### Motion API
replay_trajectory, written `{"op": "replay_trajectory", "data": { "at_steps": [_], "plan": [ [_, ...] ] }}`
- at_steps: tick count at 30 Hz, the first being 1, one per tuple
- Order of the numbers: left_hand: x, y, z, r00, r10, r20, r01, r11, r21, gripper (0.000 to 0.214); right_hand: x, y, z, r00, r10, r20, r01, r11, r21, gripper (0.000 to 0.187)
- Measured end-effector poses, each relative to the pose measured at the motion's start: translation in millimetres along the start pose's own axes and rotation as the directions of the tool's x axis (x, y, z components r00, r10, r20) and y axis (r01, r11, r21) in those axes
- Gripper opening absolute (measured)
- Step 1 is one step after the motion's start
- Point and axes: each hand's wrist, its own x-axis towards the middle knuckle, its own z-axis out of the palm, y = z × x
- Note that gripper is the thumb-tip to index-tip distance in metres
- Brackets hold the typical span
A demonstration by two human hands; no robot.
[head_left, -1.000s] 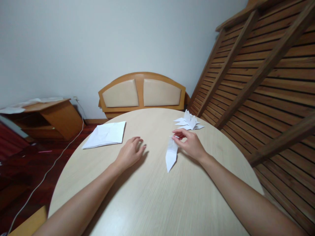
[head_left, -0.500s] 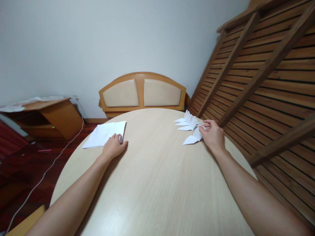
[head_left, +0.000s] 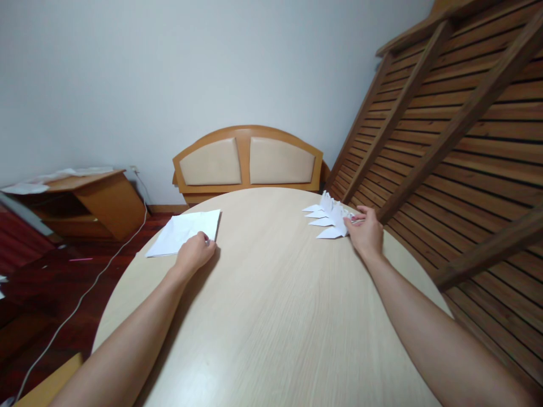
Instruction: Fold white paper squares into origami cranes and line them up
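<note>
A stack of white paper sheets [head_left: 176, 230] lies on the left of the round table [head_left: 263, 294]. Over its near right corner, my left hand [head_left: 197, 249] has its fingers curled in, with a bit of white paper showing between thumb and forefinger. To the right, several white folded-paper figures, which look like paper cranes [head_left: 324, 212], stand in a close row with pointed wings towards the left. My right hand [head_left: 365, 230] pinches the nearest paper crane [head_left: 335, 230] by its right side; the fingers hide that side.
A wooden headboard [head_left: 248, 133] with two padded panels stands behind the table. A large slatted wooden frame [head_left: 458, 141] leans along the right. On the left are a low wooden cabinet [head_left: 110, 206] with papers on top and a white cable [head_left: 85, 297] across the floor.
My right hand has pushed the nearest paper crane away from me, up against the row. My left hand's fingers, spread on the stack before, have curled in at its corner.
</note>
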Motion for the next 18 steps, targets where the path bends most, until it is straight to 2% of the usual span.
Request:
{"op": "replay_trajectory", "data": {
  "at_steps": [6, 11, 15, 18],
  "plan": [
    [2.9, -6.4, 1.4, 1.0, 0.009, -0.017, -0.009, 1.0, 0.024, 0.038, -1.4, 3.1, 4.2, 0.999, -0.021, 0.047, 0.02, 1.0, 0.016, 0.044],
    [-2.3, -0.3, -6.1, 0.997, 0.013, -0.075, -0.009, 0.998, 0.058, 0.04, -2.7, -5.3, 1.2, 0.999, -0.02, 0.032, 0.021, 0.999, -0.031, 0.052],
    [-9.5, 12.9, -15.4, 0.98, 0.079, -0.183, -0.057, 0.991, 0.122, 0.036, -8.4, -20.1, -2.7, 0.993, -0.119, -0.026, 0.117, 0.991, -0.06, 0.059],
    [-11.5, 17.3, -16.2, 0.979, 0.116, -0.17, -0.088, 0.982, 0.166, 0.038, -15.7, -32.1, -4.7, 0.977, -0.212, -0.015, 0.211, 0.977, -0.04, 0.055]
  ]
}}
